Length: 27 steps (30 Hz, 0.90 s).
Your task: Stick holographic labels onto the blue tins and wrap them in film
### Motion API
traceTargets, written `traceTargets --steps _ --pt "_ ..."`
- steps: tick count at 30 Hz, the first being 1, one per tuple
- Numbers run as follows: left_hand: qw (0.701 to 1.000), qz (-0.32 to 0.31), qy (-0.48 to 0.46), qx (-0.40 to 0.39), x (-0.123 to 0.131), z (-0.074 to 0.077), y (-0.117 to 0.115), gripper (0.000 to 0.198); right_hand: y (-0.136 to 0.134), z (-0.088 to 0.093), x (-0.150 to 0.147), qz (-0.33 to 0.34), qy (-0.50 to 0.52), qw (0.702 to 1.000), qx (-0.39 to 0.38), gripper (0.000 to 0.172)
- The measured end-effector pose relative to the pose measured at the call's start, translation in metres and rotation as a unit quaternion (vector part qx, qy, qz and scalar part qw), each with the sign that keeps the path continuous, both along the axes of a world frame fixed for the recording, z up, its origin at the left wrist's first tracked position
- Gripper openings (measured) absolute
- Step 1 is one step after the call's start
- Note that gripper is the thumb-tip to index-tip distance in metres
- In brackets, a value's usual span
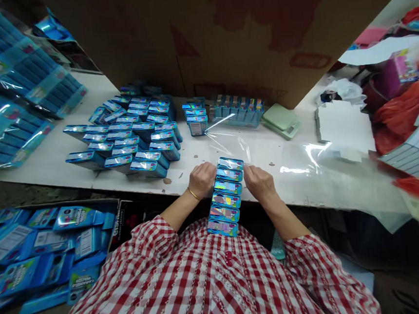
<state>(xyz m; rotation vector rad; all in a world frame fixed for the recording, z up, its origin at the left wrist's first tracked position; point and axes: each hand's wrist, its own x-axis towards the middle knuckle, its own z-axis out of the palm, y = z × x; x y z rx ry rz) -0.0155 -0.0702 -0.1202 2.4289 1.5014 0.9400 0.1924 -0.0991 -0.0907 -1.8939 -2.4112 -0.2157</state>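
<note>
Where the near edge of the counter (45,164) meets the person's forearms, a line of six shiny blue tins (225,197) runs from the counter top out past that edge, toward the red-and-white checked shirt (206,284). The left hand (201,179), with a gold bangle (193,194) at its wrist, and the right hand (259,182) both grip this line from opposite sides near its far end, their fingers closed against the tins. A loose sheet of clear plastic film (226,141) lies on the counter just beyond the tins and spreads toward the right. Further toward the far edge, a short stack of blue tins (196,118) stands beside a row of tins in clear wrap (237,110), with a pale green digital scale (281,120) just to their right. A large cluster of blue tins (119,135) covers the middle of the counter, and plastic-wrapped blue packs (9,91) lie at its left end. A tall cardboard box (184,32) rises behind the far edge. Below the left end of the counter, an open carton (45,249) holds loose blue packaging, while red plastic bags (400,120) are heaped beyond the right end.
</note>
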Motion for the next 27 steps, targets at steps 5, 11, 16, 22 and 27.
traceTargets --steps 5,11,16,22,27 --pt "0.999 -0.002 -0.039 -0.005 0.001 -0.023 0.001 0.027 -0.012 -0.026 0.000 -0.024 0.062 0.997 0.030 0.035" --pt "0.997 0.020 -0.078 -0.012 0.007 -0.033 0.012 0.020 -0.006 -0.042 -0.013 -0.126 0.095 0.987 0.020 0.029" --pt "0.998 0.023 -0.040 -0.044 0.002 -0.037 0.008 0.018 -0.011 -0.043 -0.009 -0.096 0.067 0.993 0.024 0.028" --pt "0.999 -0.010 -0.045 -0.017 -0.004 -0.041 -0.006 0.019 -0.024 -0.049 -0.013 -0.072 0.102 0.991 0.040 0.033" --pt "0.988 0.059 -0.083 -0.112 0.003 -0.042 0.001 0.006 -0.012 -0.047 -0.021 -0.172 0.133 0.976 -0.018 0.024"
